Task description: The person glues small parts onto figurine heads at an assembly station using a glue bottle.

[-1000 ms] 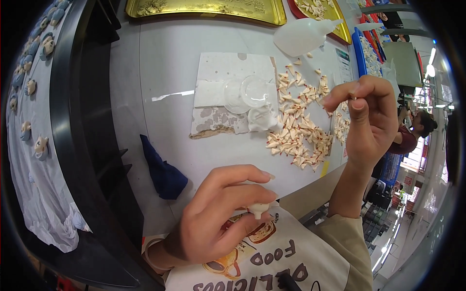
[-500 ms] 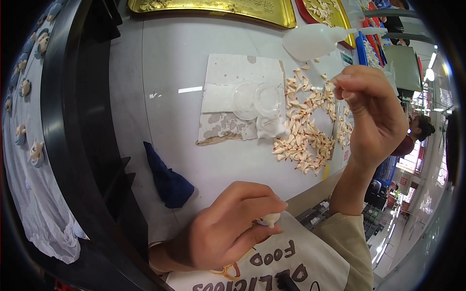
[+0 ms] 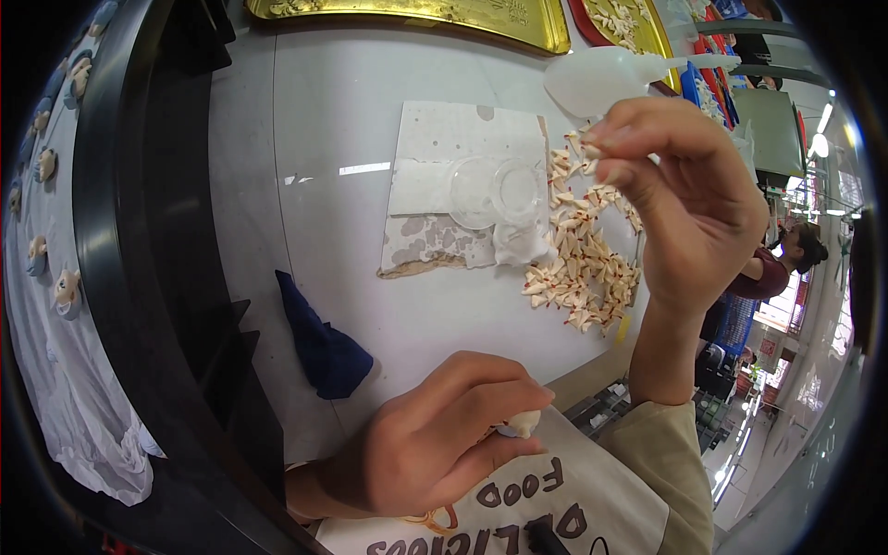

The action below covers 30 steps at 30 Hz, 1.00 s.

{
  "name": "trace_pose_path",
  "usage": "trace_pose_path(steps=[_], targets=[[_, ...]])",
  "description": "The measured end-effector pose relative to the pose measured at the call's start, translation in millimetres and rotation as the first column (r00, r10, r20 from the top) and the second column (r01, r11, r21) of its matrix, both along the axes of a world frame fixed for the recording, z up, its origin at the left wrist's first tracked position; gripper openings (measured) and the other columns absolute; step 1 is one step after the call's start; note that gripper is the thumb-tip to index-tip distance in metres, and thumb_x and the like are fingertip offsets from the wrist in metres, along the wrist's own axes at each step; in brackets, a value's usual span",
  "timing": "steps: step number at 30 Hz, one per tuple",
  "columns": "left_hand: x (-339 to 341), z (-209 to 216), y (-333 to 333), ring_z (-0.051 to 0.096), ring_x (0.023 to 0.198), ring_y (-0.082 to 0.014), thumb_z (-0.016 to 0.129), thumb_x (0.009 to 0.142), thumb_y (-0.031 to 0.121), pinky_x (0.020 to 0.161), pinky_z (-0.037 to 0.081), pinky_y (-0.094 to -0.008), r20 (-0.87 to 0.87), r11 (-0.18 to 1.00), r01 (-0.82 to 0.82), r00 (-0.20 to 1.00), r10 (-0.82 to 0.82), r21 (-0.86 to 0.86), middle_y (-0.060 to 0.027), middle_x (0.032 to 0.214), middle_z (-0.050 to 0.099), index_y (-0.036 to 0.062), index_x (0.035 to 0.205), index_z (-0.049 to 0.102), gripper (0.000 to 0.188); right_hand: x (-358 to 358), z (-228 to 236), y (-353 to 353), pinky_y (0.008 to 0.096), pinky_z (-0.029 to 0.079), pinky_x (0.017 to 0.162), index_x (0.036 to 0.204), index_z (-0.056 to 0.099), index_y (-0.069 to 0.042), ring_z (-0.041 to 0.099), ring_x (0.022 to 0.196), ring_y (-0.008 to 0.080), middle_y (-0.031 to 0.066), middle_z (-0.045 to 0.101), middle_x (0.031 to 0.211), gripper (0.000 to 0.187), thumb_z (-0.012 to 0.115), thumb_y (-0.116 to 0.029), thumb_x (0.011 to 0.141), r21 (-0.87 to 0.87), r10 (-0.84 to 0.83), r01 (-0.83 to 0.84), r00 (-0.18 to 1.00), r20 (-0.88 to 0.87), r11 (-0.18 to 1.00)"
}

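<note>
Low in front of me my left hand [image 3: 453,435] is closed around a small figurine [image 3: 524,424], cream with a bit of pale blue; most of it is hidden by the fingers. My right hand [image 3: 698,194] is raised over the right side of the table, thumb and forefinger pinching a small cream piece [image 3: 590,150] with a reddish tip. Below it lie many loose cream pointed pieces [image 3: 583,268] with red ends. Beside them, a stained white board [image 3: 430,185] carries two clear round dishes [image 3: 514,190] and a crumpled white lump [image 3: 518,244].
A translucent squeeze bottle [image 3: 592,81] lies behind the pieces. Gold trays [image 3: 416,20] stand at the far edge. A dark blue cloth [image 3: 328,356] lies left of my left hand. Along the left runs a black rack [image 3: 139,231] beside more figurines [image 3: 67,291] on white sheeting. Another person [image 3: 786,259] is at far right.
My right hand has moved left and slightly away from me, still pinched. My left hand has barely shifted, and the figurine shows a little more between its fingers.
</note>
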<state>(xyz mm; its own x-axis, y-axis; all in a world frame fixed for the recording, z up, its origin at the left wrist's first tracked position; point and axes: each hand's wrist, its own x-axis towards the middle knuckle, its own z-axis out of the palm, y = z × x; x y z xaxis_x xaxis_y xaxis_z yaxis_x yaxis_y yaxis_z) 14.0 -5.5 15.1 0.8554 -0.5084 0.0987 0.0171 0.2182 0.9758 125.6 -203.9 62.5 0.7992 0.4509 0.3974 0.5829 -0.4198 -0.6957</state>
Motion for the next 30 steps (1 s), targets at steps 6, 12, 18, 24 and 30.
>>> trace_pose_path(steps=[6, 12, 18, 24, 30], targets=[[-0.7, -1.3, -0.1, 0.06, 0.084, -0.0201, 0.078, 0.067, 0.003, 0.066, 0.05, -0.027, 0.018, 1.0, -0.011, 1.0, 0.011, 0.001, -0.0145, 0.099, 0.058, 0.0, 0.103, 0.062, 0.039, -5.2, -6.8, 20.7, 0.0232, 0.044, 0.063, 0.081, 0.064, 0.003, 0.052, 0.074, 0.0143, 0.0076, 0.054, 0.084, 0.023, 0.07, 0.014, 0.062, -0.152, -0.058, 0.059, 0.998, 0.01, 0.987], [-2.6, 2.2, -0.9, 0.061, 0.084, -0.0206, 0.077, 0.067, 0.001, 0.068, 0.051, -0.0279, -0.031, 1.0, -0.011, 0.999, 0.01, -0.012, -0.0144, 0.099, 0.059, -0.0005, 0.101, 0.062, 0.037, -18.4, -3.9, 11.1, 0.0241, 0.04, 0.06, 0.078, 0.068, -0.001, 0.05, 0.072, 0.0133, 0.0055, 0.053, 0.08, 0.027, 0.072, 0.012, 0.055, -0.298, -0.089, 0.134, 0.983, 0.16, 0.945], [3.1, 0.8, -3.4, 0.062, 0.088, -0.0222, 0.076, 0.065, -0.005, 0.073, 0.051, -0.0301, 0.083, 0.998, -0.064, 0.994, 0.065, -0.009, -0.0162, 0.099, 0.059, -0.0014, 0.098, 0.063, 0.036, -19.9, -6.7, 20.1, 0.0232, 0.039, 0.062, 0.078, 0.069, -0.002, 0.049, 0.072, 0.0129, 0.0054, 0.054, 0.08, 0.025, 0.073, 0.011, 0.056, -0.245, -0.058, 0.104, 0.981, 0.187, 0.964], [-1.7, -4.4, 0.1, 0.062, 0.093, -0.026, 0.076, 0.067, -0.006, 0.078, 0.052, -0.0329, 0.005, 0.986, -0.132, 0.991, 0.133, -0.105, -0.018, 0.105, 0.054, -0.0019, 0.1, 0.056, 0.039, -29.1, -10.6, 17.2, 0.0217, 0.037, 0.067, 0.085, 0.063, 0.001, 0.048, 0.077, 0.0127, 0.0068, 0.053, 0.086, 0.019, 0.069, 0.008, 0.069, 0.12, -0.179, 0.186, 0.982, -0.066, 0.975], [-6.8, -4.2, 2.1, 0.057, 0.104, -0.024, 0.071, 0.071, -0.01, 0.086, 0.05, -0.0305, -0.149, 0.929, -0.234, 0.969, 0.198, -0.287, -0.0169, 0.112, 0.051, -0.0042, 0.108, 0.055, 0.041, -80.1, -2.2, 17.0, 0.0225, 0.035, 0.065, 0.077, 0.059, -0.006, 0.044, 0.073, 0.0118, 0.0038, 0.048, 0.081, 0.017, 0.075, -0.011, 0.073, 0.28, -0.087, 0.183, 0.943, -0.321, 0.942]])
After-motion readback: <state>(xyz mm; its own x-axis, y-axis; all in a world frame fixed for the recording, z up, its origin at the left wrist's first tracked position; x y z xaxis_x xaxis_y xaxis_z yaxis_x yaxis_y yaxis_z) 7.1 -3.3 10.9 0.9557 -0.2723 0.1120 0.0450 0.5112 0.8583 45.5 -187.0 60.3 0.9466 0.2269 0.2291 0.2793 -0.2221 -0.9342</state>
